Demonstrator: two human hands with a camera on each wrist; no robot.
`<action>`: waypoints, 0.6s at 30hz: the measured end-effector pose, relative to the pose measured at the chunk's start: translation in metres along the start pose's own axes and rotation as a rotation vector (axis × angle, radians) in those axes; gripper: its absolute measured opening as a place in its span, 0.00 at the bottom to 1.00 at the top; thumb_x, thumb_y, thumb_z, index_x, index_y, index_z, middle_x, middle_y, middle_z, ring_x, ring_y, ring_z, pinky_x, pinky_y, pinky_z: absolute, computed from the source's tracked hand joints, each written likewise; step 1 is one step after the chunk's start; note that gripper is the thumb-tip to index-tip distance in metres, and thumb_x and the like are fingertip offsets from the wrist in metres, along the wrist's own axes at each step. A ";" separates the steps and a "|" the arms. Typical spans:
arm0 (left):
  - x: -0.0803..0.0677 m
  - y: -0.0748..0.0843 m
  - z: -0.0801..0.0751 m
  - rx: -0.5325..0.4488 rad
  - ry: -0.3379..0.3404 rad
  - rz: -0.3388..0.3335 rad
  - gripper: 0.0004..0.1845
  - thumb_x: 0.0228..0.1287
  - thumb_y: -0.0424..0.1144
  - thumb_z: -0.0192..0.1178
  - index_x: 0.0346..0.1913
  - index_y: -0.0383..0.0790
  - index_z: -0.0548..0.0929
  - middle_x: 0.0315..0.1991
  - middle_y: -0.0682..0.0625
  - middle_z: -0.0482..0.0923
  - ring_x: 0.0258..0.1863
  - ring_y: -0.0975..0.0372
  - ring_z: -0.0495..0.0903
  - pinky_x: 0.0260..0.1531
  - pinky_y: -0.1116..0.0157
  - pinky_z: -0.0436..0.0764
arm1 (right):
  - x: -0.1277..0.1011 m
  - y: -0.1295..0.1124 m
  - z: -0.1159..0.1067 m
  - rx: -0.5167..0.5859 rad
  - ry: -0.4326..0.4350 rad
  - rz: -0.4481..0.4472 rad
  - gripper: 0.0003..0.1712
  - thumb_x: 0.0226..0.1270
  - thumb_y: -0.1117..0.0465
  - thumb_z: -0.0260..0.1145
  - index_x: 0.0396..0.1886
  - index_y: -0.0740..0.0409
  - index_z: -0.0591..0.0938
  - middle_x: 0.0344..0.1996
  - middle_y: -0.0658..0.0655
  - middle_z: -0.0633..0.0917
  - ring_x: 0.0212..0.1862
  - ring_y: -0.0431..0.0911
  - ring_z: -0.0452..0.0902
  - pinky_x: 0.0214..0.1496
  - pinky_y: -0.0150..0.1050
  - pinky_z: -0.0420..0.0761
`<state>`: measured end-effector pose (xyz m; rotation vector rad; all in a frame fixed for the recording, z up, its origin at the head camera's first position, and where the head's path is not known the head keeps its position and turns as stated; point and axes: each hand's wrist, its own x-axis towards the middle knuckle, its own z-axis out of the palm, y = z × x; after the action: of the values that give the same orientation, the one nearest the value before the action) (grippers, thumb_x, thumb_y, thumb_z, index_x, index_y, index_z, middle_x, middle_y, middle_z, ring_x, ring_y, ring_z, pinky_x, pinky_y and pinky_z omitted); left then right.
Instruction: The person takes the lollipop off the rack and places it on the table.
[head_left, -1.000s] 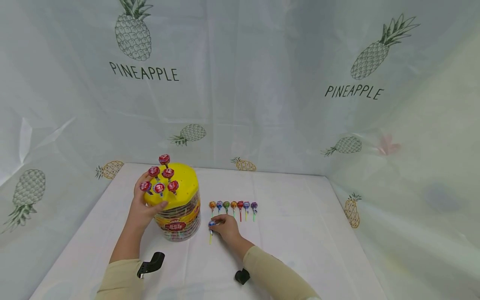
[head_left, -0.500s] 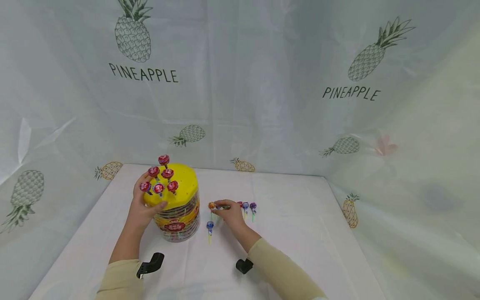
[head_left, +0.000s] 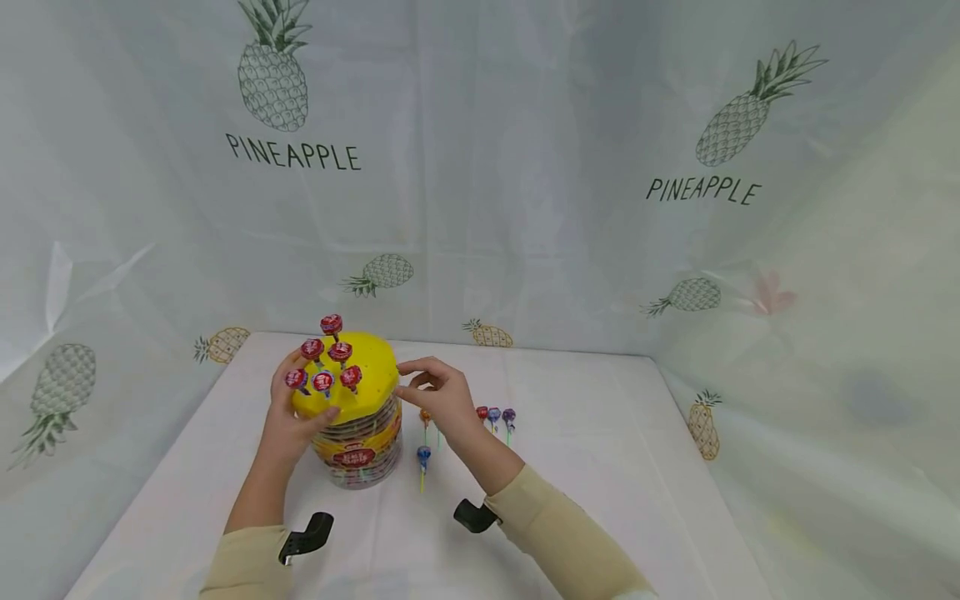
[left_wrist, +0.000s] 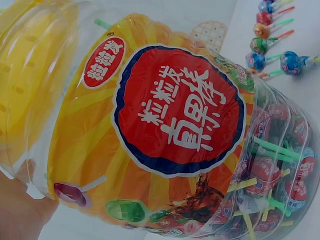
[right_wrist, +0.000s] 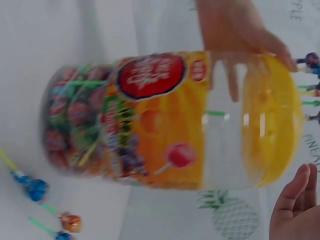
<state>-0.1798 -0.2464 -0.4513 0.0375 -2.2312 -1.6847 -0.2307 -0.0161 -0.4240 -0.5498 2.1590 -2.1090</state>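
A clear jar (head_left: 360,442) full of lollipops stands on the white table (head_left: 600,467), with several red lollipops (head_left: 324,382) stuck upright in its yellow lid (head_left: 375,367). My left hand (head_left: 288,421) grips the lid's left side, thumb on the front rim. The left wrist view is filled by the jar's red label (left_wrist: 175,135). My right hand (head_left: 423,390) hovers at the lid's right rim with curled fingers, thumb and forefinger close together. What they hold, if anything, does not show. A blue lollipop (head_left: 423,455) lies alone under that wrist. A short row of lollipops (head_left: 495,413) lies behind.
Pineapple-print cloth (head_left: 525,208) hangs close behind the table and along its right side. Black wrist mounts (head_left: 303,533) sit on both forearms near the front edge. An orange lollipop (head_left: 425,414) lies just right of the jar.
My right hand left the blue lollipop on the table, reached into the lollipop row, then rose left to the lid's right rim. The left hand and jar stayed put.
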 end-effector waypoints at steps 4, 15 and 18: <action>-0.001 0.000 0.001 0.027 0.000 0.027 0.45 0.59 0.38 0.69 0.76 0.51 0.56 0.77 0.51 0.39 0.73 0.45 0.46 0.65 0.38 0.56 | -0.001 -0.018 0.008 -0.004 -0.072 -0.081 0.15 0.58 0.66 0.74 0.45 0.51 0.87 0.45 0.51 0.83 0.39 0.44 0.78 0.40 0.34 0.82; -0.001 -0.003 0.000 0.013 -0.008 0.051 0.44 0.60 0.36 0.69 0.76 0.52 0.57 0.77 0.52 0.39 0.74 0.45 0.46 0.64 0.37 0.58 | -0.001 -0.032 0.034 -0.027 -0.104 -0.079 0.16 0.57 0.63 0.75 0.46 0.48 0.88 0.42 0.42 0.84 0.40 0.40 0.79 0.44 0.33 0.82; -0.001 -0.003 0.000 0.021 -0.006 0.057 0.45 0.60 0.36 0.69 0.76 0.52 0.56 0.77 0.52 0.39 0.73 0.45 0.47 0.64 0.37 0.58 | -0.002 -0.034 0.038 -0.030 -0.091 -0.062 0.16 0.57 0.63 0.75 0.46 0.47 0.88 0.40 0.43 0.84 0.41 0.40 0.79 0.44 0.33 0.81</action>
<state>-0.1793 -0.2474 -0.4545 -0.0261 -2.2331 -1.6334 -0.2110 -0.0513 -0.3927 -0.7104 2.1546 -2.0420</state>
